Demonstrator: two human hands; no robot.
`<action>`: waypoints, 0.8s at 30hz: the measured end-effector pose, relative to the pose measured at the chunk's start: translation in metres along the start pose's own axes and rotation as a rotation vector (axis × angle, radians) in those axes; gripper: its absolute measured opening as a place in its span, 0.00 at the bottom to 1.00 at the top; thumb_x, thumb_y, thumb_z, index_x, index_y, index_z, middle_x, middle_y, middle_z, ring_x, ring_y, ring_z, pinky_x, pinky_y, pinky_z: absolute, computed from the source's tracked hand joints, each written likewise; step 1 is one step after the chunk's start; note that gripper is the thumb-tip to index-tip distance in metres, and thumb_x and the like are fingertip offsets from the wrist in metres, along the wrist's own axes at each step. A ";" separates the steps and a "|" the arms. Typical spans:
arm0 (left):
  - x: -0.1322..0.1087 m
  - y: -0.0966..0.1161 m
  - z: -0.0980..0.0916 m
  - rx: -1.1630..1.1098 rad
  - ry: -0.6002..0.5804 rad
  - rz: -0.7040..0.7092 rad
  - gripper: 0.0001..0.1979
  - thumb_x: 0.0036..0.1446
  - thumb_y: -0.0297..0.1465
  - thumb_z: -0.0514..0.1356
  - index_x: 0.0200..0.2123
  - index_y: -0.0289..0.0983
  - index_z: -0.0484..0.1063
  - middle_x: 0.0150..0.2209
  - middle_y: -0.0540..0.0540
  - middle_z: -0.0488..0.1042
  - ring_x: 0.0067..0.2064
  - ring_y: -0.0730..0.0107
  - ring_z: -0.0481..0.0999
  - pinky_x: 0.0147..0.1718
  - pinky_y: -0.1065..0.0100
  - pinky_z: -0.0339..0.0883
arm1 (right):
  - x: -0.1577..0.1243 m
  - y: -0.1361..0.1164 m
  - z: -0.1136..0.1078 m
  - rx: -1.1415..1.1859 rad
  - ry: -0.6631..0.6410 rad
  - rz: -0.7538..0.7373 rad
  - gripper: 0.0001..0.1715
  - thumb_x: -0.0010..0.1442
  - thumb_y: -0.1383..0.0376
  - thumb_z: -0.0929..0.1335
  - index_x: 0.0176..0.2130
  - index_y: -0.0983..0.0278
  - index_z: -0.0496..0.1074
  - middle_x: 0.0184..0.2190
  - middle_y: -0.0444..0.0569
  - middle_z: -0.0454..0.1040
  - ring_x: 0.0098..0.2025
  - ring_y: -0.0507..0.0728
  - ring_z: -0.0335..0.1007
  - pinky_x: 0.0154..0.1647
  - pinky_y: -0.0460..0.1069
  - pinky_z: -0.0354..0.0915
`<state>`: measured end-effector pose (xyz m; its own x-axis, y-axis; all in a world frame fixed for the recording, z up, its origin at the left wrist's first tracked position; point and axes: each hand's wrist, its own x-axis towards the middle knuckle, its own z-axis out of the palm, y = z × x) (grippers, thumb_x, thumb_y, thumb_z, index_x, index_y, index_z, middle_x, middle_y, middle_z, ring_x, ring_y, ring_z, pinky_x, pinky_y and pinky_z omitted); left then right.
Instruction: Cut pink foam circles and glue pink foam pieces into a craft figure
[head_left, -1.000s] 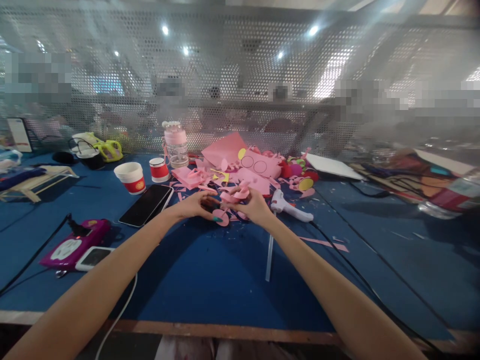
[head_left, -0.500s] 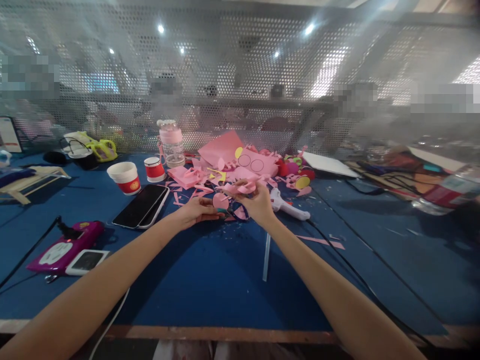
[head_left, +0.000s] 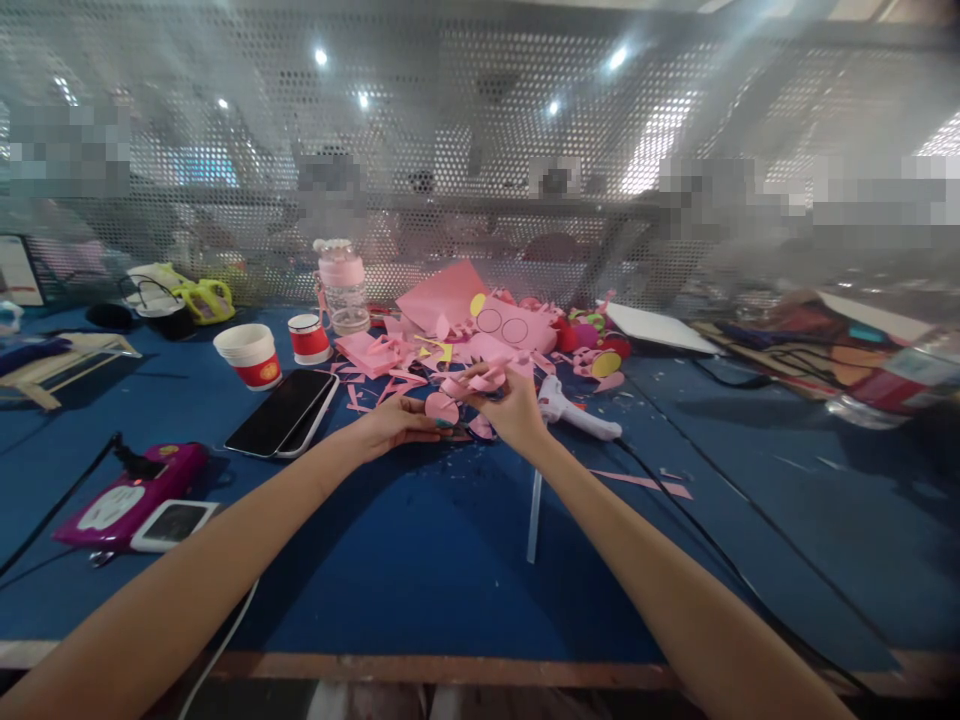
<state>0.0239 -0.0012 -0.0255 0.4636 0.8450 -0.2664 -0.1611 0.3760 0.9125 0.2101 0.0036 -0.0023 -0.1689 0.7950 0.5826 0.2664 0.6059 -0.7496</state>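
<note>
- Two hands on my feed, both reaching out over the blue table (head_left: 420,570) and meeting just in front of the paper pile.
- Left hand (head_left: 394,420) lies low on the table, thumb and fingers closed around a pink disc (head_left: 441,407). The disc stands on edge at its fingertips.
- Right hand (head_left: 514,405) is raised slightly, fingers pinched on a curled pink cutout (head_left: 480,378). The cutout sits just above and to the right of the disc.
- I can't tell whether cutout and disc touch; it's too small and blurred there, though they look very close.
- There's a dark tool with a teal tip under the left fingertips, possibly scissors, hard to read.
- A white glue gun (head_left: 577,412) lies just right of the right hand, its cable trailing off right.
- A clear glue stick (head_left: 533,515) lies on the table beside the right forearm.
- A heap of pink paper scraps (head_left: 480,325) is behind both hands, with yellow and red bits mixed in.
- A black phone (head_left: 283,412) lies left of the left hand, with a white paper cup (head_left: 251,355) and a small red cup (head_left: 309,338) beyond it.
- A pink-lidded bottle (head_left: 341,285) stands at the back by the mesh screen (head_left: 480,150).
- A purple device (head_left: 127,495) sits at far left, near the left forearm.
</note>
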 end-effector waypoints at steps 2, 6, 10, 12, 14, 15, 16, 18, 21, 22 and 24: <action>0.001 -0.001 -0.001 0.001 -0.007 0.006 0.15 0.37 0.25 0.69 0.33 0.29 0.75 0.32 0.41 0.79 0.36 0.66 0.78 0.45 0.64 0.68 | 0.000 0.000 0.000 -0.012 -0.009 -0.011 0.18 0.45 0.55 0.72 0.33 0.64 0.73 0.34 0.50 0.77 0.37 0.59 0.72 0.40 0.52 0.67; 0.000 -0.001 -0.002 0.005 -0.022 0.022 0.16 0.37 0.25 0.69 0.33 0.28 0.75 0.32 0.41 0.78 0.37 0.65 0.78 0.46 0.63 0.67 | -0.002 0.000 0.000 -0.044 -0.011 -0.025 0.16 0.46 0.54 0.72 0.31 0.63 0.73 0.31 0.49 0.76 0.35 0.58 0.72 0.38 0.51 0.67; -0.002 0.000 0.000 0.014 -0.014 0.028 0.15 0.36 0.27 0.70 0.31 0.28 0.75 0.31 0.40 0.78 0.38 0.63 0.78 0.45 0.64 0.67 | -0.003 -0.001 0.003 -0.019 -0.037 -0.012 0.15 0.46 0.54 0.72 0.27 0.63 0.70 0.32 0.50 0.76 0.36 0.59 0.72 0.36 0.51 0.68; -0.003 0.001 0.002 0.017 0.003 0.024 0.15 0.36 0.27 0.70 0.31 0.28 0.75 0.31 0.40 0.78 0.39 0.63 0.78 0.44 0.64 0.68 | -0.003 0.000 0.004 0.011 -0.013 0.016 0.17 0.44 0.54 0.73 0.28 0.63 0.70 0.33 0.50 0.76 0.38 0.59 0.72 0.39 0.52 0.68; -0.004 0.002 0.003 0.021 0.017 0.019 0.15 0.37 0.28 0.69 0.32 0.29 0.75 0.32 0.40 0.78 0.39 0.63 0.78 0.44 0.65 0.68 | -0.002 0.000 0.006 0.044 0.058 0.051 0.21 0.41 0.55 0.74 0.33 0.62 0.69 0.36 0.49 0.76 0.40 0.59 0.72 0.42 0.54 0.68; -0.004 0.002 0.004 0.023 0.022 0.017 0.15 0.38 0.28 0.69 0.32 0.29 0.75 0.33 0.40 0.78 0.39 0.63 0.78 0.44 0.65 0.68 | -0.002 0.001 0.007 0.074 0.090 0.066 0.23 0.40 0.55 0.74 0.35 0.62 0.69 0.37 0.49 0.75 0.40 0.59 0.72 0.43 0.54 0.68; -0.004 0.002 0.004 0.023 0.025 0.016 0.14 0.38 0.28 0.69 0.31 0.29 0.74 0.34 0.39 0.78 0.40 0.62 0.78 0.44 0.64 0.68 | -0.001 0.002 0.009 0.114 0.111 0.081 0.24 0.40 0.55 0.75 0.36 0.62 0.68 0.38 0.50 0.75 0.41 0.59 0.72 0.44 0.54 0.68; -0.004 0.001 0.004 0.026 0.028 0.016 0.15 0.37 0.28 0.69 0.31 0.29 0.74 0.34 0.39 0.79 0.40 0.61 0.78 0.44 0.64 0.68 | 0.001 0.004 0.012 0.205 0.132 0.121 0.24 0.39 0.54 0.74 0.34 0.62 0.68 0.37 0.50 0.76 0.40 0.59 0.72 0.43 0.54 0.69; -0.003 0.001 0.004 0.049 0.013 0.014 0.19 0.36 0.29 0.70 0.35 0.29 0.74 0.35 0.38 0.79 0.40 0.60 0.78 0.44 0.64 0.68 | 0.001 0.008 0.016 0.321 0.128 0.192 0.23 0.36 0.53 0.75 0.28 0.62 0.67 0.30 0.48 0.77 0.37 0.59 0.74 0.40 0.54 0.70; -0.003 0.001 0.005 0.061 0.007 0.012 0.20 0.37 0.30 0.70 0.36 0.29 0.74 0.36 0.37 0.78 0.39 0.60 0.78 0.43 0.64 0.68 | 0.001 0.009 0.018 0.352 0.111 0.216 0.23 0.35 0.53 0.75 0.27 0.62 0.67 0.28 0.48 0.76 0.36 0.60 0.74 0.39 0.54 0.71; -0.004 0.002 0.006 0.078 0.006 0.012 0.21 0.38 0.30 0.69 0.38 0.29 0.74 0.37 0.37 0.78 0.39 0.61 0.78 0.43 0.64 0.68 | 0.000 0.012 0.019 0.404 0.066 0.260 0.24 0.33 0.53 0.76 0.27 0.63 0.68 0.26 0.47 0.76 0.33 0.60 0.74 0.37 0.54 0.71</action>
<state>0.0268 -0.0059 -0.0208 0.4568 0.8518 -0.2564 -0.0983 0.3348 0.9371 0.1948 0.0116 -0.0173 -0.0815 0.9261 0.3683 -0.1002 0.3600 -0.9275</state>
